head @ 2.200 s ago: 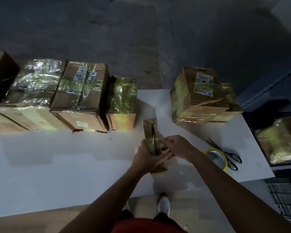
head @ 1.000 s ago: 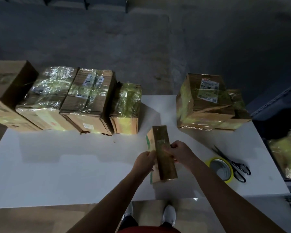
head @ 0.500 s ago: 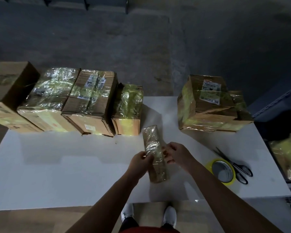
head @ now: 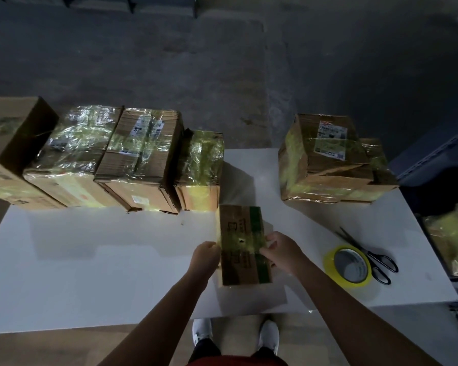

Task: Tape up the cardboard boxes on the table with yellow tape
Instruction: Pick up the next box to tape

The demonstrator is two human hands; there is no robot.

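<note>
Small brown cardboard box (head: 242,244), yellow tape band across it, on white table (head: 90,273). Left hand (head: 205,256) and right hand (head: 282,250): fingers curled, gripping its sides.

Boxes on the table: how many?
7. Left row: plain box, wrapped box, labelled box, small box. Right: big box, box behind it. Front: held box. Others possibly hidden.

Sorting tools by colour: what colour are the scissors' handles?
Black; the scissors lie beside the yellow tape roll, head view.
</note>
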